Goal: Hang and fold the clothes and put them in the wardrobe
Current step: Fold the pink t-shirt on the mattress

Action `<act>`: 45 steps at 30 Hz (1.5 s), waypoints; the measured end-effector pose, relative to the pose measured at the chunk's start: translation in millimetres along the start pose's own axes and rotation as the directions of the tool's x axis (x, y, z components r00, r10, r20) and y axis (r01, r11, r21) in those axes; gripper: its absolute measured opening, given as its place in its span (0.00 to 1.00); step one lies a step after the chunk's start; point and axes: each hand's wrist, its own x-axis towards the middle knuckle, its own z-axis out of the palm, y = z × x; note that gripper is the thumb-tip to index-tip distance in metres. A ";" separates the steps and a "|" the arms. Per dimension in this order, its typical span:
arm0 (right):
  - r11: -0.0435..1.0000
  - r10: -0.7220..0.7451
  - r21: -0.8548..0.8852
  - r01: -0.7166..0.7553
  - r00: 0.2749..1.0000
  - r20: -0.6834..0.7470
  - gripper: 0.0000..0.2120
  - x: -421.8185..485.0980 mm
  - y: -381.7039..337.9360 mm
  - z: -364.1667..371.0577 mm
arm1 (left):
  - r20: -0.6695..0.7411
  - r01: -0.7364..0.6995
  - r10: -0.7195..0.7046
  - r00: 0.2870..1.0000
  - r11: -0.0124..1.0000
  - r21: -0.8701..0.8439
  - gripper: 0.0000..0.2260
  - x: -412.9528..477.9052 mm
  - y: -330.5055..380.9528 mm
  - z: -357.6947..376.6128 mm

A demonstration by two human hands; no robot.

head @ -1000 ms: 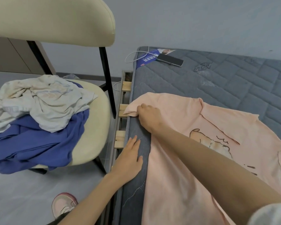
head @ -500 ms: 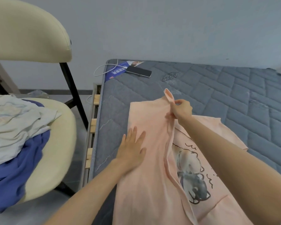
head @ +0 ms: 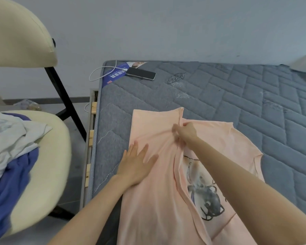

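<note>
while resting flat on the folded-over side of the peach t-shirt, left hand palm down, fingers spread. just beyond, right hand pinching the fold's edge. t-shirt lying on the grey mattress, print up; phone at the far corner.

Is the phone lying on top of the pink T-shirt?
No, the phone lies on the bare mattress near its far corner, well apart from the pink T-shirt.

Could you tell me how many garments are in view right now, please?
3: a pink T-shirt on the mattress, a white garment on the chair, and a blue garment beneath it. The pile may hide more.
</note>
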 end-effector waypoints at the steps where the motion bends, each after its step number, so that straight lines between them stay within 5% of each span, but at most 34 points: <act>1: 0.999 0.007 -0.041 -0.006 1.000 0.030 0.30 -11.9 1.7 -3.8 | -0.018 -0.005 0.005 1.000 0.999 -0.049 0.29 -4.0 2.2 -2.4; 4: 0.986 0.038 -0.164 -0.017 0.991 0.125 0.34 -43.2 21.2 -17.8 | -0.075 -0.047 0.040 0.996 0.994 -0.096 0.27 -23.8 3.5 -3.3; 8: 0.972 -0.024 -0.220 0.087 0.962 0.272 0.21 -82.4 44.1 -36.9 | -0.068 -0.077 0.074 0.995 0.996 -0.051 0.25 -58.2 1.7 8.0; 12: 0.937 -0.017 -0.307 0.166 0.900 0.435 0.24 -129.8 58.0 -49.6 | -0.071 -0.088 0.086 0.994 0.996 -0.023 0.25 -88.4 9.4 20.5; 15: 0.898 -0.034 -0.386 0.213 0.906 0.421 0.18 -148.7 73.9 -43.0 | -0.064 -0.078 0.077 0.995 0.997 -0.017 0.25 -107.9 18.9 28.8; 18: 0.942 -0.094 -0.284 0.177 0.954 0.283 0.07 -165.0 79.8 -43.0 | -0.056 -0.077 0.075 0.996 0.997 -0.027 0.26 -125.2 27.1 36.0; 22: 0.998 0.058 -0.044 -0.055 0.995 0.082 0.15 -178.3 100.7 -50.5 | -0.051 -0.077 0.077 0.996 0.997 0.000 0.26 -143.1 34.7 41.2; 26: 0.996 0.043 -0.077 -0.041 0.999 0.020 0.15 -187.5 125.2 -68.7 | -0.015 -0.095 0.095 0.995 0.995 0.029 0.26 -157.3 38.8 48.0; 31: 0.999 -0.044 0.027 0.040 0.989 0.139 0.20 -206.8 135.5 -85.0 | 0.065 -0.121 0.115 0.991 0.988 0.096 0.30 -178.9 32.5 57.3; 35: 0.992 -0.091 -0.049 0.113 0.941 0.326 0.16 -216.6 143.3 -88.8 | 0.159 -0.166 0.139 0.977 0.970 0.178 0.44 -198.5 26.2 65.1; 37: 0.977 -0.117 -0.123 0.176 0.918 0.380 0.25 -226.6 146.5 -90.8 | 0.153 -0.217 0.184 0.971 0.946 0.239 0.47 -209.2 24.9 69.3; 40: 0.942 -0.179 -0.207 0.264 0.918 0.354 0.32 -243.9 150.7 -92.2 | 0.081 -0.264 0.252 0.964 0.908 0.326 0.40 -222.8 25.0 75.0; 45: 0.940 -0.187 -0.219 0.262 0.931 0.313 0.24 -258.2 165.6 -92.6 | -0.012 -0.314 0.346 0.938 0.864 0.393 0.18 -236.8 20.2 81.9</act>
